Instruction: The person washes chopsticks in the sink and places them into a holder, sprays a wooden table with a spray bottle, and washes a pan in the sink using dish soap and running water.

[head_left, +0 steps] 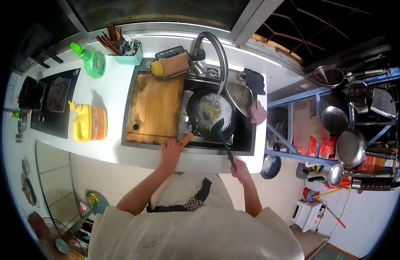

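Observation:
A dark wok (200, 113) with foamy water in it sits in the sink (243, 145) under the curved faucet (219, 47), and water runs into it. My left hand (170, 152) is closed at the end of the wok's wooden handle (186, 140), near the cutting board's lower edge. In my right hand (239, 168) is the handle of a dark green spatula (226, 146), whose head rests inside the wok at its lower right. The wooden cutting board (154, 108) lies over the left part of the sink.
A yellow jug (81, 123), a green bottle (93, 64) and a utensil basket (129, 56) stand on the left counter. Behind the board is a sponge (174, 65). A strainer basket (239, 96) and pink cloth (258, 113) lie right of the wok. Pans (351, 148) hang at right.

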Motion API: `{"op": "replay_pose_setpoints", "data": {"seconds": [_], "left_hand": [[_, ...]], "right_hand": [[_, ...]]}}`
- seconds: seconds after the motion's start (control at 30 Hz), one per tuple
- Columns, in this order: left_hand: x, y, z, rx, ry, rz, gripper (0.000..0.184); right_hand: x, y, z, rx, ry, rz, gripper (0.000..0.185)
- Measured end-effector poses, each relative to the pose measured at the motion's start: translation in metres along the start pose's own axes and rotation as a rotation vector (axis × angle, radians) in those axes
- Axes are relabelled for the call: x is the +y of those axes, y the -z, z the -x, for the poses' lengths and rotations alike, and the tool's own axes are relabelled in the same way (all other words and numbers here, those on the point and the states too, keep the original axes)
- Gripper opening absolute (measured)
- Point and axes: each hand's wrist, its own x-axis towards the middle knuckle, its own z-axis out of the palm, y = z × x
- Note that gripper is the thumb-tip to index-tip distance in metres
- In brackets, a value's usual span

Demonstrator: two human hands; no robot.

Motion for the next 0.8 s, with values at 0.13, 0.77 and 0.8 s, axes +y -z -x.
{"op": "replay_pose_setpoints", "data": {"seconds": [0.13, 0.77, 0.8], "left_hand": [[0.033, 0.028, 0.003, -0.168, -0.005, 0.828, 0.036], [-0.122, -0.04, 0.046, 0.033, 0.787, 1.735, 0.024], [-0.134, -0.055, 0.05, 0.034, 0.776, 1.709, 0.025]], "right_hand": [[0.014, -0.023, 0.023, 0.165, 0.413, 0.545, 0.028], [-0.183, -0.228, -0.074, 0.072, 1.173, 0.824, 0.016], [-0.19, -0.233, -0.088, 0.1, 1.225, 0.791, 0.016]]}}
